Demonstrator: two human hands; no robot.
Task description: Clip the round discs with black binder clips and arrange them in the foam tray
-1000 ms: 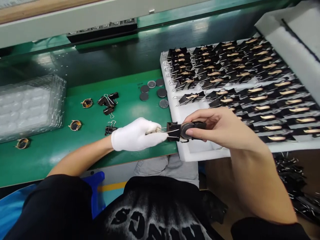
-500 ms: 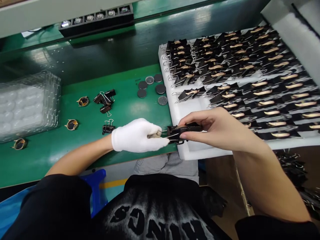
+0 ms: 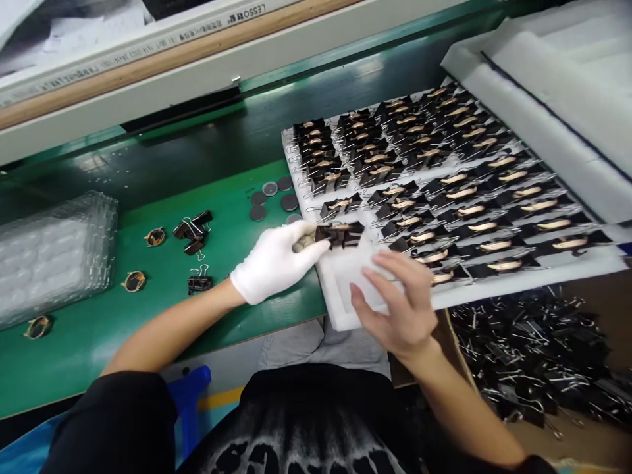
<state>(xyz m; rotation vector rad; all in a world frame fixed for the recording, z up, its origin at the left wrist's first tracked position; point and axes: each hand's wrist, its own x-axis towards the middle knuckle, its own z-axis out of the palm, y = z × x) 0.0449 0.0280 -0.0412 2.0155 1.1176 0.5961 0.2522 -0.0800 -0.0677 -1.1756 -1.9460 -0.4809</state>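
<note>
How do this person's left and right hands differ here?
The left hand wears a white glove, while the right hand is bare.
The left hand holds a black-clipped piece by its end; the right hand holds nothing visible, its fingers spread.
Both are near the near-left corner of the white foam tray.

A green workbench (image 3: 64,368) fills the left side. A pale shelf edge (image 3: 148,99) with a wooden strip (image 3: 197,56) crosses the upper left. Light reflects at upper centre. A yellow stripe (image 3: 222,399) shows at lower left.
</note>
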